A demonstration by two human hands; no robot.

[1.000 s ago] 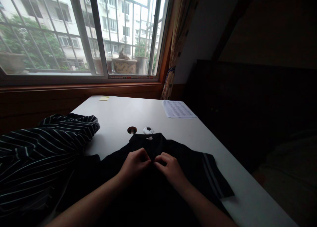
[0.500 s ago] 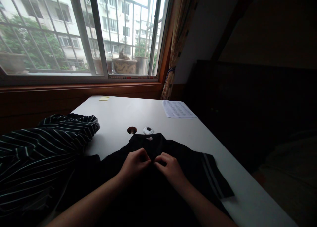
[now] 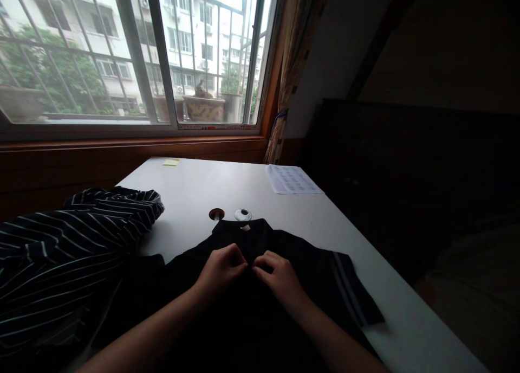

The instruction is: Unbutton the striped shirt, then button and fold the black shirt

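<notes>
A black short-sleeved shirt [image 3: 317,264] lies spread on the white table, its collar toward the window and grey stripes near the right sleeve's edge. My left hand [image 3: 223,265] pinches the shirt's front just below the collar. Close beside it, fingertips nearly meeting, my right hand [image 3: 278,275] pinches the fabric too. The exact bit of cloth between the fingers is too dark to make out. A small pale label [image 3: 245,228] shows inside the collar.
Black cloth with white stripes [image 3: 81,232] is heaped at the left. Printed papers [image 3: 293,179] lie at the table's [image 3: 195,183] far right, a yellow note [image 3: 171,161] at the far left. A round hole [image 3: 216,214] and a white round cap [image 3: 242,214] sit beyond the collar.
</notes>
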